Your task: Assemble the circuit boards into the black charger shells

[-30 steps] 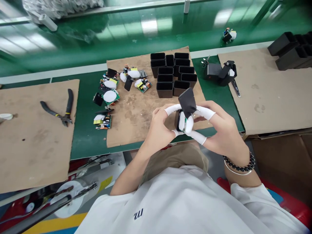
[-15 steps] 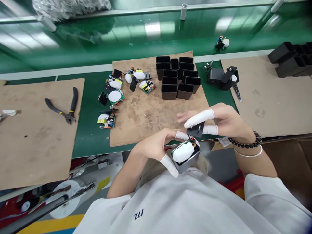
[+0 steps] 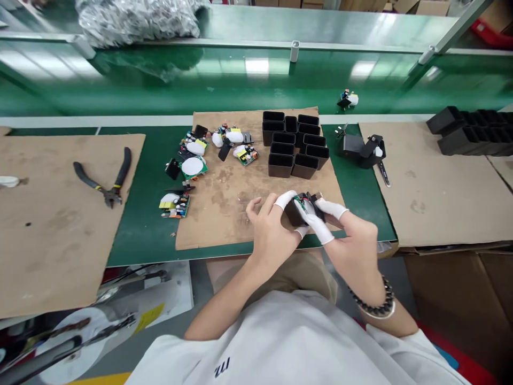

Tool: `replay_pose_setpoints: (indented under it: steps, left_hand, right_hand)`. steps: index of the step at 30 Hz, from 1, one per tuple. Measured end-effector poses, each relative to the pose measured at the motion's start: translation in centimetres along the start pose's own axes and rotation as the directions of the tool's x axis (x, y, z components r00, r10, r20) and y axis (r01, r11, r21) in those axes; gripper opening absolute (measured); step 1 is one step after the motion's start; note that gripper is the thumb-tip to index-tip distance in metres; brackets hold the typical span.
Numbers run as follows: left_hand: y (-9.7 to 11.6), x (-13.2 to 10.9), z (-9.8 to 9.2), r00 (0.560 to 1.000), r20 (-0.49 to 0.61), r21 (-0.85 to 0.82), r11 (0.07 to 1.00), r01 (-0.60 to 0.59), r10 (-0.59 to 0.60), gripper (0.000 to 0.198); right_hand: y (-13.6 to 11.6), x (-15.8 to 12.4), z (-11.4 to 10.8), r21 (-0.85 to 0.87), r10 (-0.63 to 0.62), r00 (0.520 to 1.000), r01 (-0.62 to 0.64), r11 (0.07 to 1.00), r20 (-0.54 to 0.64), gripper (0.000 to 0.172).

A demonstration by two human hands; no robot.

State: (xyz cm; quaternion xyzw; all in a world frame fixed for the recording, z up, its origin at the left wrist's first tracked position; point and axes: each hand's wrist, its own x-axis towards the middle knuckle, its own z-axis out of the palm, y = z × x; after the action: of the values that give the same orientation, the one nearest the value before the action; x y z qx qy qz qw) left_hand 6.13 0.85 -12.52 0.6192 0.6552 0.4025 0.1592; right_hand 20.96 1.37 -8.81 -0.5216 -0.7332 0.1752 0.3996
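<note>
My left hand (image 3: 270, 224) and my right hand (image 3: 347, 230), both with white finger cots, grip one black charger housing (image 3: 301, 211) with a green circuit board in it, held over the front of the middle cardboard sheet (image 3: 224, 214). Both hands are closed on it. Behind it stands a cluster of several empty black housings (image 3: 294, 143). Left of those lie several loose circuit boards (image 3: 192, 160) with white parts.
Black pliers (image 3: 106, 182) lie on the left cardboard sheet (image 3: 48, 224). A black fixture (image 3: 363, 149) sits on the green bench right of the housings. More black housings (image 3: 468, 131) are stacked at the far right. A silver bag heap (image 3: 136, 18) lies beyond the conveyor.
The hands pulled the housing toward my body, with the right hand holding a black cover apart from it, then moved forward again. Now both hands hold the housing together over the cardboard.
</note>
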Motion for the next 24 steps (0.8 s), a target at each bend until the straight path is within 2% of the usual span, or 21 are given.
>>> replay_pose_setpoints:
  steps: [4,10,15,17,19,21,24]
  left_hand:
    - [-0.6,-0.3,1.3,0.999,-0.047,0.137,0.991,0.003,0.004,0.052]
    - [-0.9,-0.6,1.9,0.995,-0.086,0.208,0.978,-0.027,0.046,0.053]
    - [-1.0,-0.7,2.2,0.992,-0.088,0.198,0.978,-0.069,0.088,0.05]
    - [-0.9,-0.7,2.2,0.992,-0.095,0.199,0.978,-0.066,0.086,0.049]
    - [-1.0,-0.7,2.0,0.994,-0.094,0.205,0.978,-0.029,0.049,0.048]
    - [-1.3,-0.5,1.4,0.999,-0.042,0.201,0.98,0.011,-0.003,0.049]
    - [-2.3,-0.4,-0.4,0.99,0.143,0.128,0.992,-0.007,-0.012,0.058]
  right_hand:
    - [-0.1,-0.7,2.1,-0.102,-0.005,0.995,-0.006,0.995,-0.103,0.024]
    - [0.2,0.2,2.6,0.112,0.121,0.965,-0.097,0.989,-0.234,0.005]
    - [-0.1,0.8,2.5,0.023,0.123,0.978,-0.121,0.992,-0.168,0.007]
    - [0.1,0.6,3.0,-0.005,0.113,0.984,-0.115,0.993,-0.14,0.01]
    - [0.7,0.2,3.9,0.006,0.087,0.99,-0.087,0.996,-0.108,0.004]
    - [1.6,-0.3,4.7,0.055,0.02,0.998,-0.017,0.998,-0.066,0.013]
    - [2.7,-0.6,4.8,0.086,-0.15,0.988,0.154,0.984,-0.048,0.023]
